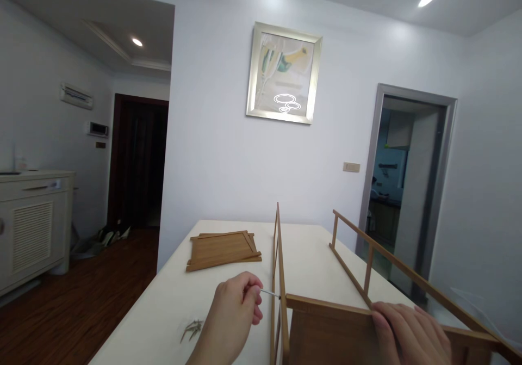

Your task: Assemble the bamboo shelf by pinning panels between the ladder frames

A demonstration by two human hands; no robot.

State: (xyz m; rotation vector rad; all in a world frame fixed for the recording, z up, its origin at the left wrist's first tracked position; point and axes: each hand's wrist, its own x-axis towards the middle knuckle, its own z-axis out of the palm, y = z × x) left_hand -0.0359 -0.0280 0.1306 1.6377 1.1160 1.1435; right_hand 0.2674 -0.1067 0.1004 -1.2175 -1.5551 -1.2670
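Observation:
My left hand [240, 310] pinches a hex key [269, 292], a thin silver shaft whose far end meets the outer side of an upright wooden side frame [281, 272]. Most of the key is hidden in the fingers. Against the frame's inner side, a brown wooden shelf panel [330, 306] butts up near the key's tip. My right hand [408, 329] is closed over the panel's top edge, thumb on the near face. A second wooden side frame [369, 270] stands beyond that hand, at the panel's right end.
Several screws [192, 329] lie in a small pile on the white table [163, 299], left of my left forearm. Farther back, wooden panels [222, 249] are stacked flat. A framed picture [284, 74] hangs on the wall; a doorway [402, 191] opens at right, a cabinet [35, 223] stands left.

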